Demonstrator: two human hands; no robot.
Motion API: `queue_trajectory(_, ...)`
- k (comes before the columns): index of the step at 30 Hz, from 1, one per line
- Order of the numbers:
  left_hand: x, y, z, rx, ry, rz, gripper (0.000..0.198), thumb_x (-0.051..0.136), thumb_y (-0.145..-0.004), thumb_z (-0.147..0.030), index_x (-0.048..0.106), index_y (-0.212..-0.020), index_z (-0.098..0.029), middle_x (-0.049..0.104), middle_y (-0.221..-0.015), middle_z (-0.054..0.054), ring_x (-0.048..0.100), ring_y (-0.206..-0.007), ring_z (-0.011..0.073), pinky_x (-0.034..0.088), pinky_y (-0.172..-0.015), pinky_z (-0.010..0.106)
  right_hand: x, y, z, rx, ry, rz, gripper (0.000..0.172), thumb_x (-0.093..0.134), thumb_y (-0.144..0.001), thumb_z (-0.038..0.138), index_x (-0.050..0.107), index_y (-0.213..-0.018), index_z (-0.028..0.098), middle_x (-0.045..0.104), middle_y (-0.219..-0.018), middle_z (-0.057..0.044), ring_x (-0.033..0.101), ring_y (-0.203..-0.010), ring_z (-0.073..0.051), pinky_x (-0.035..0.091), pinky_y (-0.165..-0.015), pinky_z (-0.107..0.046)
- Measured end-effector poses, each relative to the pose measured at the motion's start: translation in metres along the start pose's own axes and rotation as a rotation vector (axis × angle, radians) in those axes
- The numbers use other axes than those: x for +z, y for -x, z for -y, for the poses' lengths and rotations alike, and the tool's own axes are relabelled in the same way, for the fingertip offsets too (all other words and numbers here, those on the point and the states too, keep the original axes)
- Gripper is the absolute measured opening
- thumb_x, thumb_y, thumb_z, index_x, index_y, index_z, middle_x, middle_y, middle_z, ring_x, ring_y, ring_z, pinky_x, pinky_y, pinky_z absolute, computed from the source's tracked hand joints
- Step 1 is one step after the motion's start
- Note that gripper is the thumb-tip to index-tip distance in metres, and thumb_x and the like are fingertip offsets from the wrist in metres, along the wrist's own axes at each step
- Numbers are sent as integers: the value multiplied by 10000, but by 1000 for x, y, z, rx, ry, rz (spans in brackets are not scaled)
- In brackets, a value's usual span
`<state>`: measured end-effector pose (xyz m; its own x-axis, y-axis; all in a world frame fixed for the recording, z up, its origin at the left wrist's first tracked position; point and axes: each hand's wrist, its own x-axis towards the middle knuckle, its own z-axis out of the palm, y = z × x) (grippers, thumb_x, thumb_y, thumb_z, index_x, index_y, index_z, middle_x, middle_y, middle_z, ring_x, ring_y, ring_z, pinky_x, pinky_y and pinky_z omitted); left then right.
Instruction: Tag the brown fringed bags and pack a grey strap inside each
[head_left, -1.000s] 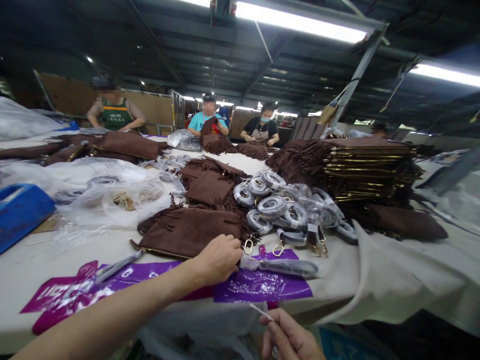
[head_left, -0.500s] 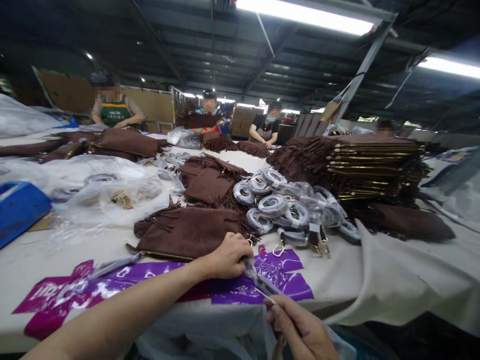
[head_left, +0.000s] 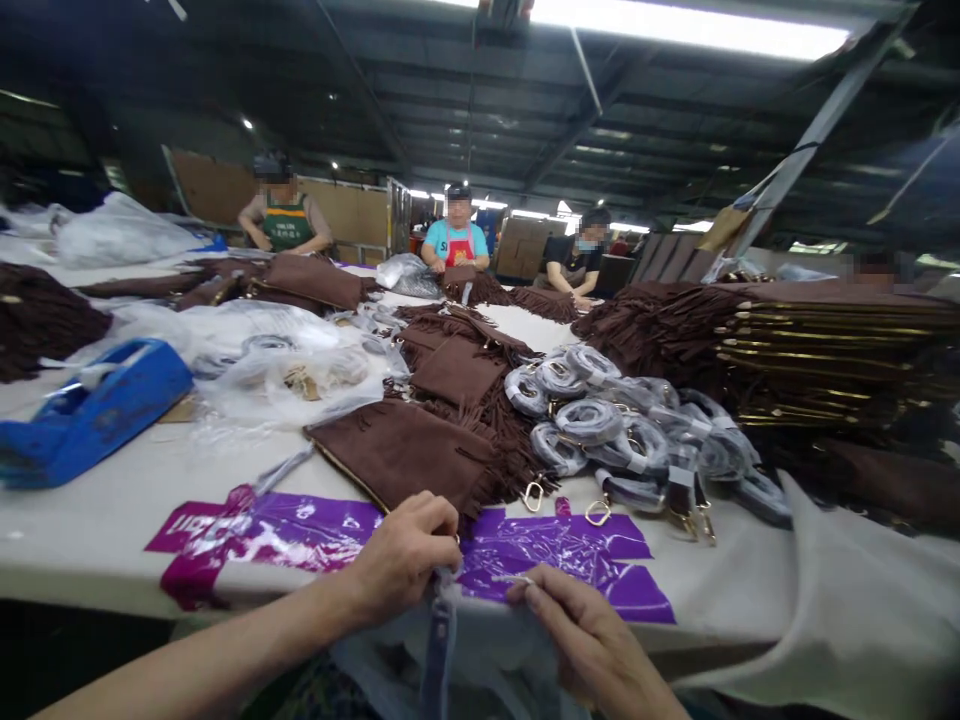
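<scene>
My left hand (head_left: 409, 553) is closed on one end of a plastic-wrapped strap (head_left: 438, 645), which hangs down past the table's front edge. To its right, my right hand (head_left: 581, 625) pinches a thin whitish strip (head_left: 512, 579) between thumb and fingertips; what the strip is I cannot make out. A dark brown fringed bag (head_left: 401, 452) with a gold zip lies just behind my left hand. Under both hands, purple and magenta tape (head_left: 300, 530) covers the table edge. Several coiled straps (head_left: 592, 421) in clear wrapping, with gold clips, are heaped behind my right hand.
A blue tape dispenser (head_left: 112, 400) stands at the left beside crumpled clear plastic bags (head_left: 330, 370). A tall stack of brown bags (head_left: 832, 340) rises at the right. Three people (head_left: 457, 240) work across the table, and part of another shows behind the stack.
The strap no longer stretches between my hands; it now hangs from my left hand. My right hand has come away from it with the strip. The front bag sits at a different angle. The view swung left.
</scene>
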<state>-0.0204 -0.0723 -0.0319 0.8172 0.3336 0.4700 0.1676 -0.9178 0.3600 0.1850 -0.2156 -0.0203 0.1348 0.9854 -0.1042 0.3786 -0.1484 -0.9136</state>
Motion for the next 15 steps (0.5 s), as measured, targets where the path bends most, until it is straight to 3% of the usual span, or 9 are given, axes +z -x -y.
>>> queue_trajectory(4, -18, 40, -18, -152, -21, 62, 290, 444, -748, -31, 625, -892, -204, 541, -922, 49, 502, -851, 177, 415, -736, 268, 40, -16, 8, -87, 77, -11, 454, 430, -920, 550, 573, -664, 203, 586, -673, 10, 552, -703, -162, 399, -673, -248)
queue_trajectory(7, -21, 50, -43, -337, -6, 61, 263, 487, -756, -81, 589, -970, -196, 537, -1016, 67, 513, -930, 201, 449, -819, 303, 55, -22, 3, -105, 123, -13, 495, 412, -923, 582, 524, -616, 211, 508, -572, 34, 500, -581, -138, 366, -575, -240)
queue_trajectory(9, -13, 47, -57, -483, -30, 34, 141, 532, -832, -203, 571, -968, -198, 536, -1023, 72, 516, -941, 221, 466, -839, 340, 58, -24, -6, -101, 115, 1, 482, 423, -920, 590, 579, -665, 211, 511, -565, 36, 504, -557, -133, 375, -547, -233)
queue_trajectory(11, 2, 37, -65, -599, -73, 24, 147, 572, -858, -313, 564, -958, -206, 536, -1030, 73, 519, -943, 240, 486, -819, 367, 55, -25, -13, -103, 106, -25, 443, 453, -908, 592, 663, -808, 215, 539, -577, 32, 527, -562, -141, 405, -536, -225)
queue_trajectory(15, 28, 21, -68, -649, -216, 67, 147, 541, -865, -201, 572, -1008, -217, 527, -1157, 95, 519, -973, 262, 518, -725, 345, 44, -23, -8, -205, 142, -148, 386, 519, -894, 540, 714, -1014, 230, 676, -714, -19, 640, -715, -195, 514, -649, -236)
